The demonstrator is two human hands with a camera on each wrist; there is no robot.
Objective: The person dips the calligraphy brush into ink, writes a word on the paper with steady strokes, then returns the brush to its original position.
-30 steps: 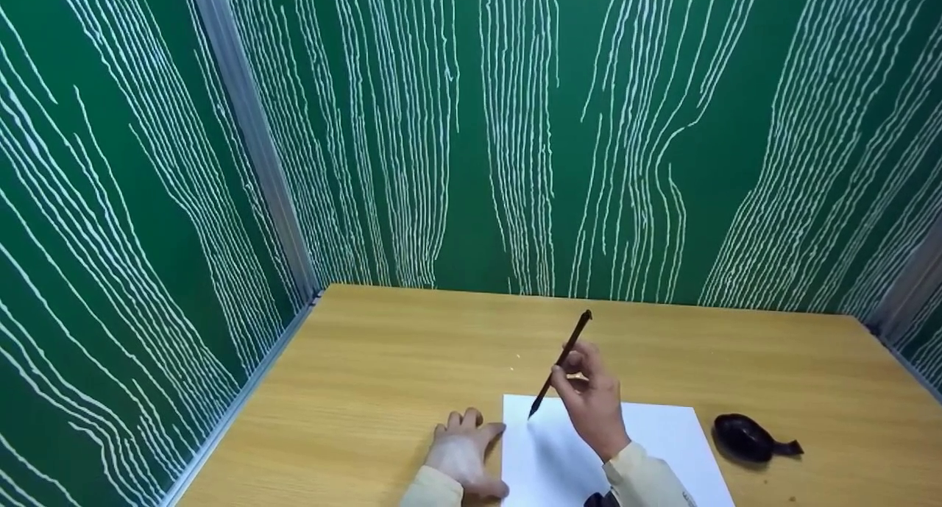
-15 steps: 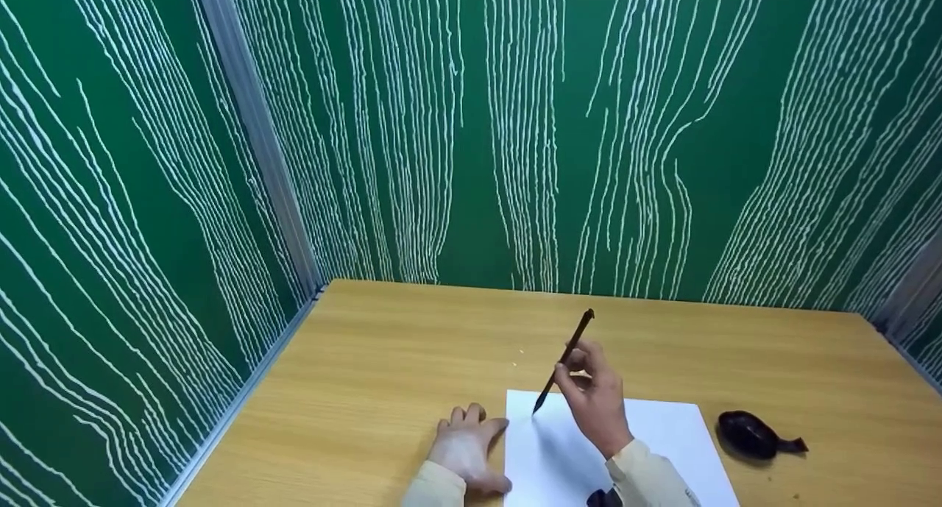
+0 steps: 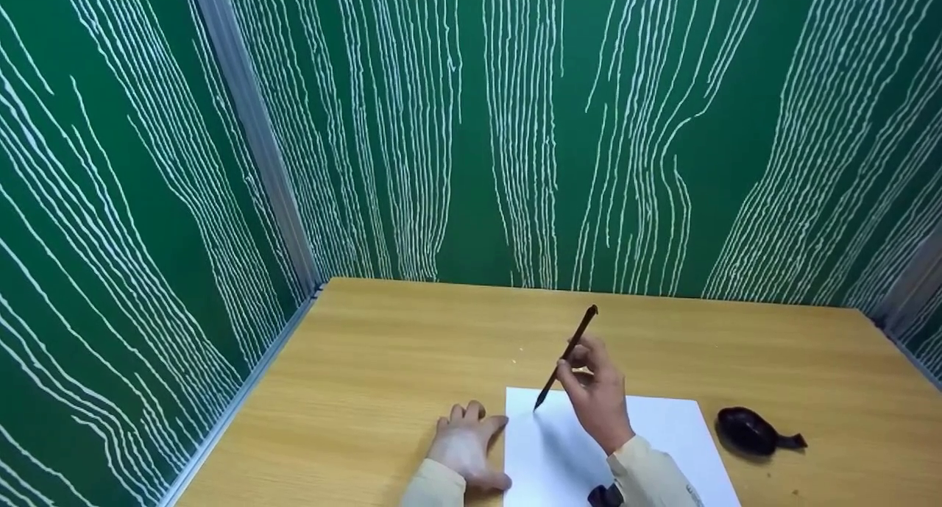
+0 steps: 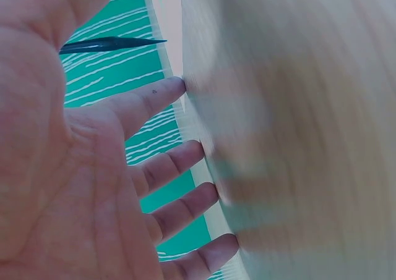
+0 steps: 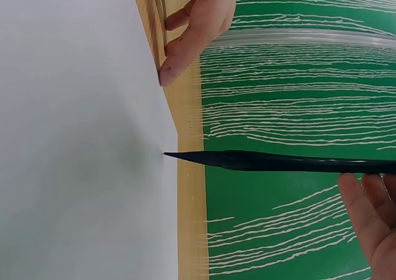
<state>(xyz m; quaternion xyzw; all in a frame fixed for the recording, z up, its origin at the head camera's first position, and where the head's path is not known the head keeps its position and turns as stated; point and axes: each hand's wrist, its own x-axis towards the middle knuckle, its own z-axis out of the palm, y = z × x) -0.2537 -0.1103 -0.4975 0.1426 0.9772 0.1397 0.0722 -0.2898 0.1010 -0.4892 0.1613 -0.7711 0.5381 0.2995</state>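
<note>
My right hand (image 3: 600, 404) pinches a slim black calligraphy brush (image 3: 576, 338) by its shaft, tilted with its top end away from me. The brush's pointed tip (image 5: 185, 157) is at the upper left part of a white sheet of paper (image 3: 666, 426); in the right wrist view it meets or nearly meets the surface. No mark shows on the paper. My left hand (image 3: 464, 448) rests on the table at the sheet's left edge, fingers spread, with thumb and index finger at that edge. In the left wrist view its fingertips (image 4: 207, 196) touch the tabletop.
A black oval dish-like object (image 3: 747, 431) with a short stem lies right of the paper on the wooden table (image 3: 353, 396). Tiny pale specks lie beyond the sheet. Green panels (image 3: 471, 198) with wavy white lines stand behind and at the sides.
The whole head view has shifted slightly. Both hands, the brush and the paper keep nearly the same places relative to each other.
</note>
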